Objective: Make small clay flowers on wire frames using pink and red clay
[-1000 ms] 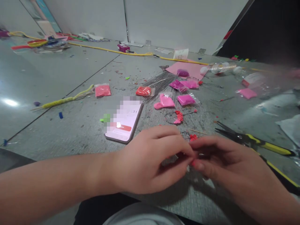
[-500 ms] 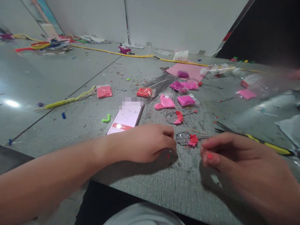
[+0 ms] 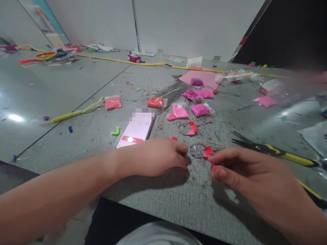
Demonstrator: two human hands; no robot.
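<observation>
Supporting the small red clay-like dot (image 3: 214, 168) lightly on the thumb of the curled right hand (image 3: 251, 177), fingertips apart, should protect its shape beside the red-flowered dark-wire oval (image 3: 207, 151) on the grey table (image 3: 176, 197); whether the left hand (image 3: 160, 156), its fingertips hidden, pinches anything I cannot tell.

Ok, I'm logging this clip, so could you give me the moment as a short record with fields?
Left hand: curled, low over the table; grip hidden
Right hand: small red bit at its thumb
Nearer wire piece: trimmed red and pink, by the right hand
Farther wire piece: similar trim
Phone: screen lit, beyond the left hand
Yellow-and-black tool: tips apart
Red packet: by thin wires
</observation>
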